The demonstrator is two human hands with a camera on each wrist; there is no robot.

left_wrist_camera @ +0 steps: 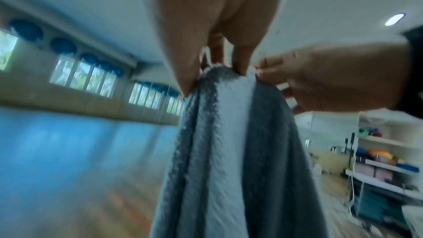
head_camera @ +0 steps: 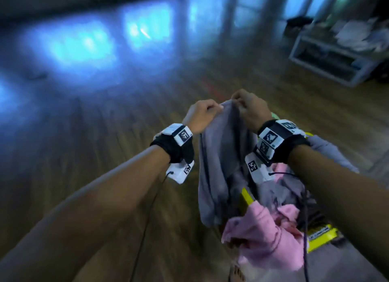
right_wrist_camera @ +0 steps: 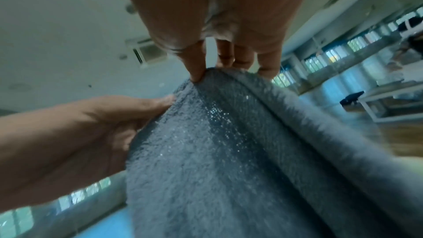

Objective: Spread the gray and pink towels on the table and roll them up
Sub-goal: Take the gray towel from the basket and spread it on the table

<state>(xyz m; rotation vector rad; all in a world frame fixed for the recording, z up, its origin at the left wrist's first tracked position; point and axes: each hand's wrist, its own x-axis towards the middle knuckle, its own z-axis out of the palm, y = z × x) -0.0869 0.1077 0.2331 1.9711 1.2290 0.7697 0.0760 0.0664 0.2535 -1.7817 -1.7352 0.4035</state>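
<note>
Head view: left hand (head_camera: 201, 113) and right hand (head_camera: 250, 108) pinch the gray towel (head_camera: 223, 159) top edge, close together, pink towel (head_camera: 265, 239) heaped below, so hands should part along the hem; left wrist view: fingertips (left_wrist_camera: 242, 68) nip the hem; right wrist view: same pinch, fingers curled narrow.

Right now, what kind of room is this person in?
Probably an exercise or dance studio: a broad, bare wooden floor, a long row of windows, and shelves of colourful gear. Both hands grip a gray towel.
</note>
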